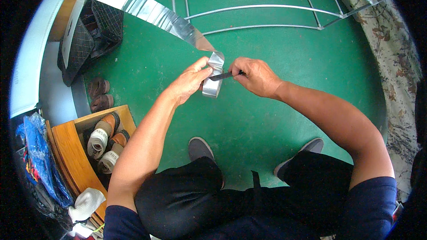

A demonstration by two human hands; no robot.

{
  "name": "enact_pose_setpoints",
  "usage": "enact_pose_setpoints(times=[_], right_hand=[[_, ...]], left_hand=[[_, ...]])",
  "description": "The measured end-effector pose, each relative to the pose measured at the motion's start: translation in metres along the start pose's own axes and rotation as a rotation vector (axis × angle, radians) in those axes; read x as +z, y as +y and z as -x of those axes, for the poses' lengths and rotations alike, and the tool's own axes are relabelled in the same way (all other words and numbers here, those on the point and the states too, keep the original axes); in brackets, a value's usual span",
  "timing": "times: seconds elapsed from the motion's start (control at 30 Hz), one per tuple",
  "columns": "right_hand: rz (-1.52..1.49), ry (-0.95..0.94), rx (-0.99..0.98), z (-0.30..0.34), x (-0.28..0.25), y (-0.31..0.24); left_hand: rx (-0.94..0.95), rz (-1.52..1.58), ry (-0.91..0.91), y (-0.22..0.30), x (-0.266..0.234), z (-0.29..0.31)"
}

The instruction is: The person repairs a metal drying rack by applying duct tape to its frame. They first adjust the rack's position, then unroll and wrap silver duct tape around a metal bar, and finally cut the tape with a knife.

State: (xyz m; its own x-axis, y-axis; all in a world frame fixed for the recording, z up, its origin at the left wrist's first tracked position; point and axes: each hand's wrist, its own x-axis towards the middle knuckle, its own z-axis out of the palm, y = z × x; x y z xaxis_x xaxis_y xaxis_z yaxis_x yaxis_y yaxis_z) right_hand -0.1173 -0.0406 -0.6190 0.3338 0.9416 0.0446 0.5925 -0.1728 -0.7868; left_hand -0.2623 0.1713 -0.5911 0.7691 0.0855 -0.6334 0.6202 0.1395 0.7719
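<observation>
My left hand (189, 81) is closed round a roll of silver foil tape (211, 89), thumb on its near side. From the roll, a long shiny strip of tape (155, 12) runs up and to the left, past the top edge of the view; it twists where it leaves the roll. My right hand (258, 78) grips a knife with a thin dark blade (219, 77). Its blade lies across the face of the roll, its tip near my left thumb. Most of the knife's handle is hidden inside my right fist.
A frame of grey metal tubes (267, 6) stands ahead on the green floor (249, 129). At left are a wooden shoe cabinet (80, 155) with shoes, a dark quilted bag (95, 40) and blue plastic wrapping (42, 151). A camouflage-patterned cloth (386, 53) hangs along the right.
</observation>
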Motion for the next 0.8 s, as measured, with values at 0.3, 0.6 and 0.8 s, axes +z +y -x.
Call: enact_pose_setpoints(times=[0.3, 0.6, 0.8], right_hand=[[0.006, 0.005, 0.036, -0.001, 0.000, 0.002], [-0.007, 0.049, 0.033, 0.002, -0.002, 0.009], [-0.007, 0.063, 0.037, 0.008, -0.010, 0.022]], left_hand=[[0.044, -0.026, -0.076, -0.008, -0.007, -0.004], [0.042, -0.074, -0.053, 0.000, -0.002, 0.002], [0.040, -0.059, -0.067, -0.003, -0.004, -0.002]])
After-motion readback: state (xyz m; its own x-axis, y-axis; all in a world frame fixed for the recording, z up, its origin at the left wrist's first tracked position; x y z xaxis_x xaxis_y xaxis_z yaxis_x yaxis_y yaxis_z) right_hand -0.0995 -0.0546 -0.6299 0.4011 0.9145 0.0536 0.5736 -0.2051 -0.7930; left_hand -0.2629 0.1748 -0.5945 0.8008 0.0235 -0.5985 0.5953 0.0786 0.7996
